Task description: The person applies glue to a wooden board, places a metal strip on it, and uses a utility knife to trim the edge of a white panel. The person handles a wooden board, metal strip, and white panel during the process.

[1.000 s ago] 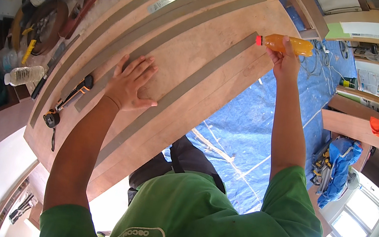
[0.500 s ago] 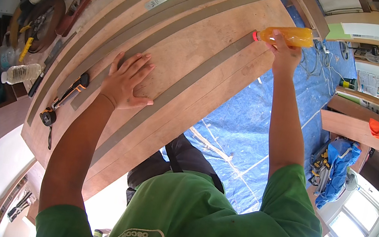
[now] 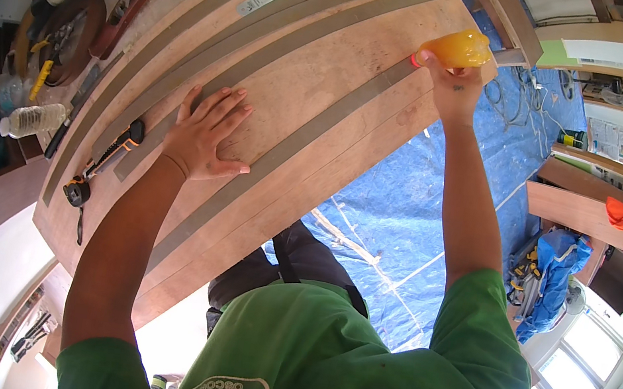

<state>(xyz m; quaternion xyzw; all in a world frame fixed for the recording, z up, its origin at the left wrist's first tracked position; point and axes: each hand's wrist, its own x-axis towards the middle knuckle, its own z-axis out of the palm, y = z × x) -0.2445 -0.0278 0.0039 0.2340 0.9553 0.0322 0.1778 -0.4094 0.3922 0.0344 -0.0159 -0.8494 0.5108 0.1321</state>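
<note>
Head-worn fisheye, facing down, rim somewhat unclear

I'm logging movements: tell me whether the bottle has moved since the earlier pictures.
Yes: the bottle has moved left against the board, its base swinging up the picture.

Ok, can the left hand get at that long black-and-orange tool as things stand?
Likely yes: the left hand lies spread on the board, seemingly holding nothing, and the long tool lies close on its left, with nothing standing between.

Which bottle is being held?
The orange bottle with the red cap, gripped by the right hand; the clear bottle lying at far left is in neither hand.
</note>
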